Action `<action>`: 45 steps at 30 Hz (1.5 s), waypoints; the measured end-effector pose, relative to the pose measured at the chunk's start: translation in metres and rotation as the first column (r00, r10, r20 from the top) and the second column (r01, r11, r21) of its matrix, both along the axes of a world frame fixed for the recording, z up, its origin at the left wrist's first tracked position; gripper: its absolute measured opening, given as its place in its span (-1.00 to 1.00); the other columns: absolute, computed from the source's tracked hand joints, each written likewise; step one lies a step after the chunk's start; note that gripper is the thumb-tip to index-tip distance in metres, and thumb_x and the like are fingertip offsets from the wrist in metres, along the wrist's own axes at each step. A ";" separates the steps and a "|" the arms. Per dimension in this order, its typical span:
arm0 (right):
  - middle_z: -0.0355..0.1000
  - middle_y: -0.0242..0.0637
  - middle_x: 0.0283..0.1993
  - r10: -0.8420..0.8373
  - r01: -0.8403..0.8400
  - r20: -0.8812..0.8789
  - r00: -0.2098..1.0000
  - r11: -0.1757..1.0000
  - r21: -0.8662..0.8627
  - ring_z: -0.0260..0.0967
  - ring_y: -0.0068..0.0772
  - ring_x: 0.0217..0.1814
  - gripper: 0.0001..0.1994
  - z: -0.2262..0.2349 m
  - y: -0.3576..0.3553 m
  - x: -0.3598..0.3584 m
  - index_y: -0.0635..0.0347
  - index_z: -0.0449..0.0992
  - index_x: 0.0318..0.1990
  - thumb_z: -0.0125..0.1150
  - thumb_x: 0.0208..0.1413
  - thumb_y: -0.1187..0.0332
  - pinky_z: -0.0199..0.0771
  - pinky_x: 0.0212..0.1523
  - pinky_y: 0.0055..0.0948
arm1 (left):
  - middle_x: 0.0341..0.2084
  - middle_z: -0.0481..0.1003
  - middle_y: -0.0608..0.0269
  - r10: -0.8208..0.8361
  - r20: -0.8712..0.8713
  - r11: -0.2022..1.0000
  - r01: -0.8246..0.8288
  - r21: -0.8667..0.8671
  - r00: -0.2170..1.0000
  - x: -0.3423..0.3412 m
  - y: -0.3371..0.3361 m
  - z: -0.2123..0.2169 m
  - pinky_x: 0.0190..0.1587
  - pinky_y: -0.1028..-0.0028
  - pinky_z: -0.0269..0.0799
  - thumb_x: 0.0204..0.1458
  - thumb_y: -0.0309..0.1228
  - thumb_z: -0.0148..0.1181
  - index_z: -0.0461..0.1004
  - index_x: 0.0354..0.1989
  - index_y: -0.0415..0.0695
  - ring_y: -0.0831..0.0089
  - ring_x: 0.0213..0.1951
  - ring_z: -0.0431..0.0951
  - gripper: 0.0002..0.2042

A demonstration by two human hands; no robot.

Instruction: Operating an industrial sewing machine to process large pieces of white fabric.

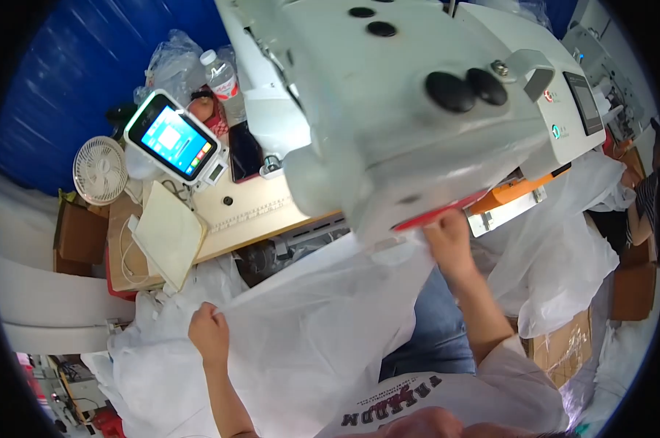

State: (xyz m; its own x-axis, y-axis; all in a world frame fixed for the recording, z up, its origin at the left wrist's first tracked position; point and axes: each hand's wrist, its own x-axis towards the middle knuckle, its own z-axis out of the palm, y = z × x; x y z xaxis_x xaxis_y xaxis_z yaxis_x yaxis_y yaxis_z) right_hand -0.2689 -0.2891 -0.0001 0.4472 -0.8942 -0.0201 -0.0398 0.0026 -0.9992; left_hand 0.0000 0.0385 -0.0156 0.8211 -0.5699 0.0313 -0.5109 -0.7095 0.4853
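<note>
A sheer white fabric (322, 306) stretches across my lap between my two hands. My left hand (209, 328) is closed on its edge at the left, pulling it taut. On the right, my right hand (449, 237) is closed on the other end of the fabric, close under the head of a large grey-white sewing machine (403, 146). A red strip (435, 210) on the machine's lower edge lies just above my right fingers. The machine head hides what is under it, and part of the right fingertips.
On the table at left stand a lit control screen (175, 140), a small fan (100, 170), a phone (245, 151) and a plastic bottle (222, 80). More white fabric (556, 270) hangs at right near a cardboard box (563, 350). Another person (640, 204) sits at the far right.
</note>
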 end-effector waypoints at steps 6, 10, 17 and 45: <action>0.36 -0.49 -0.47 -0.096 0.100 -0.115 0.989 0.995 0.030 0.24 -0.65 -0.44 -0.85 -0.006 0.009 -0.026 0.33 0.43 -0.27 0.12 0.02 0.44 0.26 -0.39 -0.64 | -0.76 0.30 0.18 -0.175 -0.880 0.852 -0.381 -0.360 0.441 0.024 0.088 0.001 -0.61 0.48 0.17 -0.10 -0.58 -0.07 0.37 -0.57 -0.25 0.51 -0.68 0.32 -0.90; 0.41 -0.27 -0.47 -0.042 -0.070 -0.246 0.968 0.900 -0.430 0.23 -0.60 -0.57 -0.74 0.010 0.007 -0.016 0.36 0.41 -0.22 0.21 0.03 0.33 0.25 -0.52 -0.60 | -0.67 0.40 0.20 -0.389 0.409 0.920 0.333 0.205 0.825 0.007 0.091 0.019 -0.62 0.48 0.19 -0.07 -0.58 -0.03 0.43 -0.52 -0.27 0.51 -0.65 0.36 -0.90; 0.44 -0.06 -0.39 -0.094 -0.242 -0.497 0.863 0.786 -0.569 0.36 -0.33 -0.46 -0.69 0.050 0.044 -0.005 0.37 0.42 -0.21 0.24 -0.05 0.33 0.36 -0.38 -0.49 | -0.45 0.50 0.24 0.413 0.060 0.817 -0.341 -0.465 0.909 0.044 0.098 -0.045 -0.48 0.55 0.33 0.06 -0.49 -0.03 0.49 -0.28 -0.26 0.52 -0.54 0.43 -0.83; 0.41 -0.08 -0.43 -0.685 0.114 -0.562 0.464 0.675 -0.729 0.29 -0.09 -0.42 -0.83 0.060 -0.039 -0.068 0.26 0.47 -0.29 0.19 -0.07 0.40 0.29 -0.28 -0.30 | -0.68 0.17 0.42 -0.041 -0.226 0.972 -0.014 -0.235 0.973 -0.036 -0.041 0.044 -0.55 0.57 0.02 -0.04 -0.50 0.14 0.24 -0.66 -0.20 0.65 -0.59 0.11 -0.76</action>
